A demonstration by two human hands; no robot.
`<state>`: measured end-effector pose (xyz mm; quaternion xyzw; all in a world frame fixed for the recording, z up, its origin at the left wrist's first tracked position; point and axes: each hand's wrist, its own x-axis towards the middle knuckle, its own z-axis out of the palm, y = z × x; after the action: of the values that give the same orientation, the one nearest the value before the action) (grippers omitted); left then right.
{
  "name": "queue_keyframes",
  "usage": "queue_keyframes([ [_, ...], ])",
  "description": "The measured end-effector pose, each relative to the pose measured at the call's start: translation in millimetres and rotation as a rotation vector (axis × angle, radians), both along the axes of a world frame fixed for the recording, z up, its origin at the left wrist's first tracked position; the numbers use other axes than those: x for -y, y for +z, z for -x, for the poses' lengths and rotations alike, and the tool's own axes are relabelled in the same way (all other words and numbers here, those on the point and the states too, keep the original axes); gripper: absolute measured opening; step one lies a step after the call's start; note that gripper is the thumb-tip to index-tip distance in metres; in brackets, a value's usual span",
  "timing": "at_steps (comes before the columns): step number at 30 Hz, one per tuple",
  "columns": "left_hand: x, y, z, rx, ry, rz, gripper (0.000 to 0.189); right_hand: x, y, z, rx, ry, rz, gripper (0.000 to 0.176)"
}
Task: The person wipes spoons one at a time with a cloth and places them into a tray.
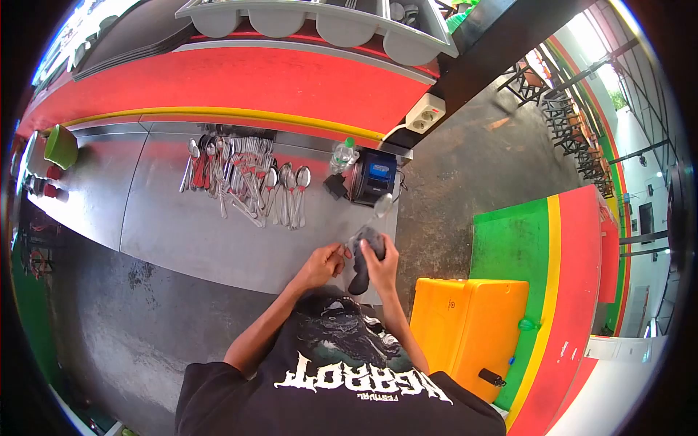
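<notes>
Near the tabletop's [189,240] front-right corner, wipe the spoon [383,204] evenly with the cloth [360,270] your right hand [381,264] grips — your left hand [320,267] curls, its hold unclear.

Your black shirt [334,410] carries large white stylised lettering [334,376], upside-down from your head camera; the end reads roughly "GAROT", the opening characters uncertain, with "FESTIVAL" in small white capitals alongside it. On the dark device [374,182] near the bottle [344,154], you have a lit blue screen [380,171] whose characters are too small to read. Your yellow box [465,334] bears a small dark emblem [451,304], illegible at this resolution.
</notes>
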<state>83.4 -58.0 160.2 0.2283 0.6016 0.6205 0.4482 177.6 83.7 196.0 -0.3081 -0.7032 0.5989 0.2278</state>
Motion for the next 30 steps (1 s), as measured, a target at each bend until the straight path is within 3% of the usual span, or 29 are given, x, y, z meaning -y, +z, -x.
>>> queue_keyframes([
  [2, -1, -2, 4, 0.025, 0.051, -0.04, 0.026, 9, 6, -5, -0.011, 0.161, -0.279, 0.026],
  [5, 3, -15, 8, -0.09, 0.046, -0.005, 0.028, 20, 19, -3, -0.086, 0.331, -0.484, 0.028],
  [9, 10, -11, 6, -0.107, 0.023, -0.009, 0.024, 25, 10, -2, -0.033, 0.314, -0.482, 0.027],
  [14, 11, 3, -2, -0.112, 0.003, 0.039, 0.022, 23, 9, 4, -0.008, 0.128, -0.534, 0.026],
  [20, 21, 23, 0, -0.136, -0.271, 0.039, 0.029, -16, 4, 7, 0.02, -0.061, -0.692, 0.028],
  [30, 27, 28, 11, -0.225, -0.4, 0.099, 0.033, -42, 8, 9, 0.057, -0.027, -0.613, 0.024],
])
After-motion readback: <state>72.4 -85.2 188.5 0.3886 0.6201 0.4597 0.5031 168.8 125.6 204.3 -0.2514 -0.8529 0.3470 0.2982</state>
